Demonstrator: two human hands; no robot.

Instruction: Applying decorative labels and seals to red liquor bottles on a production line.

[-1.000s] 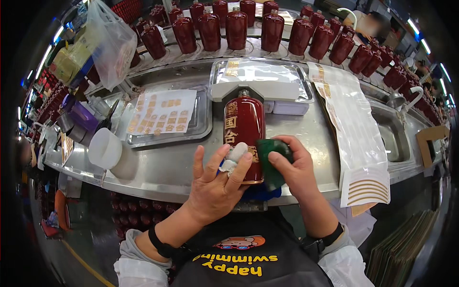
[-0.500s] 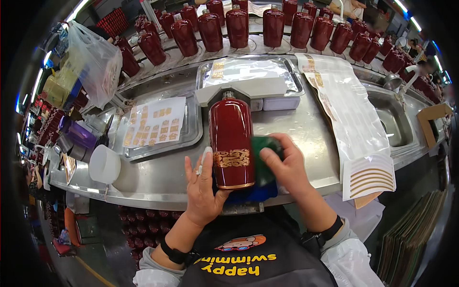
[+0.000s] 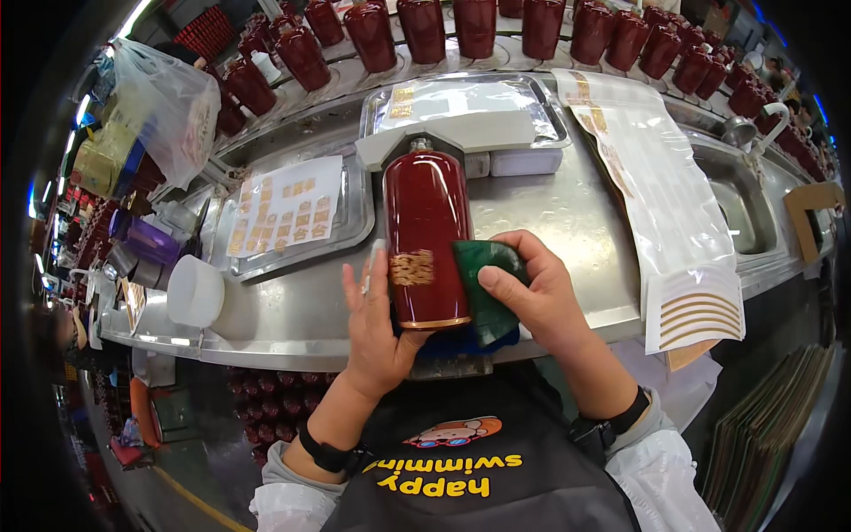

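A dark red bottle (image 3: 427, 208) is lying over the counter (image 3: 534, 222).
The left hand (image 3: 377, 337) is touching its left side, fingers outstretched; the right hand (image 3: 548, 293) is gripping a green pad (image 3: 483, 306) at its right.

On a shiny metal bench (image 3: 523, 226): to the left, carefully placed, a white round container (image 3: 195, 291) near a metal tray (image 3: 357, 202); farther back, another metal tray (image 3: 554, 120); to the right, long white sheets (image 3: 674, 213), reaching the front edge.

Left hand (image 3: 377, 341) points forward, fingers (image 3: 379, 306) straight, thumb sideways; right hand (image 3: 548, 297) curls inward, thumb on top
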